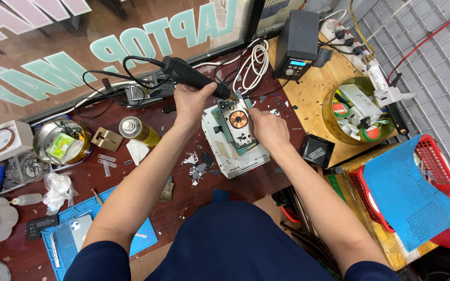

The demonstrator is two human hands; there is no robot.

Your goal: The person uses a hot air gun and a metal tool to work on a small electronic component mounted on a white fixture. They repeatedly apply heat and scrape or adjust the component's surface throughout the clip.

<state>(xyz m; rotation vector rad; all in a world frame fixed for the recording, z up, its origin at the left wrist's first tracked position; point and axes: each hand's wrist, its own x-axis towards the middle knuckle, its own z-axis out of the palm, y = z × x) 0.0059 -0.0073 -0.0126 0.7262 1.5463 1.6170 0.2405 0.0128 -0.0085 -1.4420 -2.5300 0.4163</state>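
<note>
Head cam, left hand [191,101] gripping hot-air wand [188,74] over opened phone [237,124], right hand [267,129] pinching phone's rt edge.

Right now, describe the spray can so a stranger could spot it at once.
On the dark red workbench, look just outside the person's left forearm. The spray can lies on its side beside a tan block: a yellow-green cylinder with a silver top, the only can there.

both hands up front, arms stretched forward
left hand [191,101] curled in a closed grip, knuckles up; right hand [267,128] bent at the wrist, fingers pinched down; forearms bare, converging
</note>
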